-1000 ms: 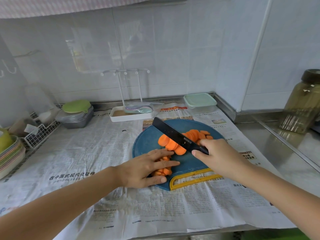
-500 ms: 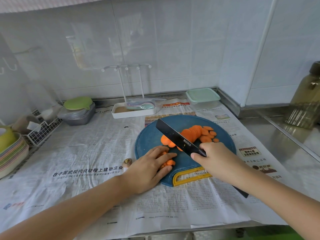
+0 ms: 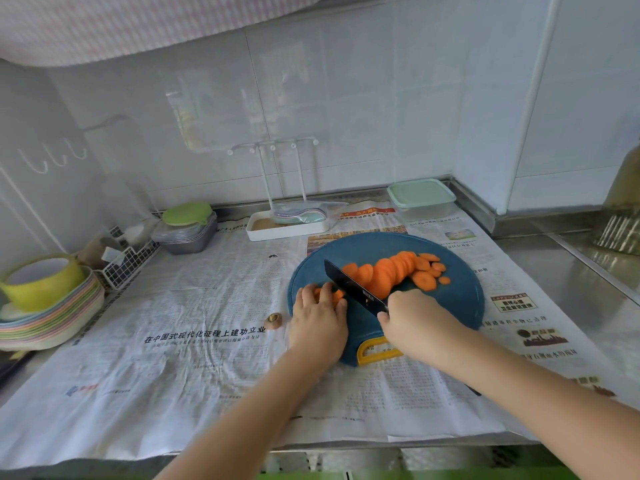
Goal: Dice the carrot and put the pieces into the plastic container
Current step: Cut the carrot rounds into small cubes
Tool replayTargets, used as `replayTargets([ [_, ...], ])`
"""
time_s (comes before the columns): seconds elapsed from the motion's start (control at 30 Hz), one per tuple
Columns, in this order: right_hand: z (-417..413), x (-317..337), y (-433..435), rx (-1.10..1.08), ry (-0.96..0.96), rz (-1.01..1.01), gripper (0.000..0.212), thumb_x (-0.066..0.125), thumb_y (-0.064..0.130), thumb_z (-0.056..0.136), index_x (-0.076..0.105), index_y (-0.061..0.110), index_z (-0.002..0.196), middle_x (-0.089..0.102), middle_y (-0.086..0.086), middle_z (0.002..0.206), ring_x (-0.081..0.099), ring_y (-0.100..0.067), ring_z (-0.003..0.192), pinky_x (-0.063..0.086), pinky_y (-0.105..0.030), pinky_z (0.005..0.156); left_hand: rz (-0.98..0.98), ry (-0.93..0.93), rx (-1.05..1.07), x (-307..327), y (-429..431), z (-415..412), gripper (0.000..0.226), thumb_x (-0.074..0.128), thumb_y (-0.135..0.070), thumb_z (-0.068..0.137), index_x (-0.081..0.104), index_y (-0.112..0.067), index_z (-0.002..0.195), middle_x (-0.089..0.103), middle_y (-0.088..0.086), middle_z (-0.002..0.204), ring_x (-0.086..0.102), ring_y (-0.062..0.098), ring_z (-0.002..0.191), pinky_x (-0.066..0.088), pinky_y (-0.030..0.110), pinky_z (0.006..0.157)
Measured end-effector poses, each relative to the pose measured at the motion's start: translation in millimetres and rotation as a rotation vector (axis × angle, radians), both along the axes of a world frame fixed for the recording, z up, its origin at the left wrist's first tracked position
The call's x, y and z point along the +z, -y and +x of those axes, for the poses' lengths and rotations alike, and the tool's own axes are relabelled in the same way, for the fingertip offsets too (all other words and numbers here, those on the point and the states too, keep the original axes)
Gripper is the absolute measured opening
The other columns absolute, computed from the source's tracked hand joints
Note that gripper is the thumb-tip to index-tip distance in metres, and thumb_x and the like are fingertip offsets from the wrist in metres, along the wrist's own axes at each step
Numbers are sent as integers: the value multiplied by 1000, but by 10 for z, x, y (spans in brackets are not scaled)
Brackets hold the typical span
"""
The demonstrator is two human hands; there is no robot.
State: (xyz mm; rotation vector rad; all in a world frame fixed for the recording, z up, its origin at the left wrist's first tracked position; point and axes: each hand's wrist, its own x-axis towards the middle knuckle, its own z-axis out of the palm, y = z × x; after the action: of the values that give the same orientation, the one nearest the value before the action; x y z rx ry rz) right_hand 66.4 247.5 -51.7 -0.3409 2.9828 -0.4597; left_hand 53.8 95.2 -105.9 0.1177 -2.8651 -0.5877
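Knife (image 3: 353,289), gripped by right hand (image 3: 419,323), now drops beside left hand (image 3: 318,320), curled over slices (image 3: 336,296). Dicing proceeds; container (image 3: 420,199) stays lidded.

The knife (image 3: 349,287) handle is buried inside the right hand (image 3: 414,323). Under the left hand (image 3: 317,320) the carrot pieces (image 3: 337,296) mostly vanish. At three o'clock a blurred jar (image 3: 622,209) runs off the edge.

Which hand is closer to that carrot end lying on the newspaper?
Left. The left hand sits just right of the carrot end, holding carrot pieces; the right hand is farther right, gripping the knife.
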Motion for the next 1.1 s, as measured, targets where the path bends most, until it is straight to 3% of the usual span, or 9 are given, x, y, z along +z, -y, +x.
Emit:
replayTargets([
  [0.17, -52, 42, 81, -7, 38, 32, 14, 45, 21, 98, 47, 13, 88, 40, 0, 71, 51, -21, 77, 33, -23, 48, -33, 47, 33, 35, -39, 45, 66, 32, -48, 99, 5, -19, 152, 19, 10, 152, 15, 25, 141, 18, 36, 116],
  [0.3, -66, 52, 93, 10, 23, 53, 12, 45, 19, 98, 52, 12, 91, 40, 1, 70, 51, -20, 76, 32, -23, 48, 64, 82, -5, 89, 19, 58, 92, 48, -54, 91, -13, -20, 150, 14, 11, 156, 13, 26, 144, 16, 38, 117],
  [0.43, -29, 70, 126, 32, 5, 76, 13, 43, 19, 99, 53, 12, 95, 37, 0, 70, 49, -21, 79, 36, -26, 54, 76, 201, -50, 189, 171, 83, 114, 59, -63, 79, -18, -18, 149, 3, 3, 158, 11, 24, 145, 20, 40, 115],
  [0.53, -14, 98, 181, 27, 34, 92, 20, 42, 18, 100, 57, 8, 108, 42, -2, 76, 54, -23, 87, 39, -29, 66, -1, 264, -111, 193, 263, 124, 108, 51, -66, 82, -16, -15, 149, -4, 1, 159, 3, 21, 146, 13, 38, 118],
  [0.7, -9, 121, 330, 28, 70, 94, 23, 43, 20, 101, 56, 6, 113, 51, -7, 95, 58, -26, 103, 40, -30, 70, -54, 184, -190, 143, 286, 180, 91, 43, -56, 92, -11, -11, 150, -2, 3, 160, 1, 17, 146, 8, 30, 116],
  [0.8, -31, 138, 355, 27, 80, 93, 23, 43, 23, 101, 55, 7, 111, 45, -4, 85, 56, -25, 93, 39, -31, 68, -9, 125, -203, 106, 303, 182, 89, 46, -58, 90, -4, -18, 152, 4, 0, 159, 6, 16, 146, 12, 32, 116],
  [0.9, -71, 104, 320, -7, 70, 86, 20, 44, 21, 99, 49, 8, 84, 45, -1, 77, 52, -21, 78, 38, -28, 58, 123, -13, -140, 133, 314, 152, 80, 50, -59, 87, 18, -21, 150, 20, -1, 153, 19, 17, 141, 24, 34, 112],
  [1.0, -106, 59, 280, -35, 74, 59, 33, 44, 19, 99, 38, 14, 66, 43, -1, 68, 44, -15, 59, 30, -25, 47, 308, -72, -7, 226, 369, -4, 50, 57, -48, 88, 50, -22, 131, 41, 0, 138, 45, 19, 121, 42, 29, 94],
  [1.1, -119, 51, 264, -50, 87, 39, 36, 44, 21, 99, 37, 16, 64, 42, -1, 67, 41, -14, 56, 29, -26, 46, 305, -47, 12, 340, 394, -147, 29, 64, -44, 85, 67, -23, 104, 55, 0, 121, 57, 18, 96, 42, 21, 71],
])
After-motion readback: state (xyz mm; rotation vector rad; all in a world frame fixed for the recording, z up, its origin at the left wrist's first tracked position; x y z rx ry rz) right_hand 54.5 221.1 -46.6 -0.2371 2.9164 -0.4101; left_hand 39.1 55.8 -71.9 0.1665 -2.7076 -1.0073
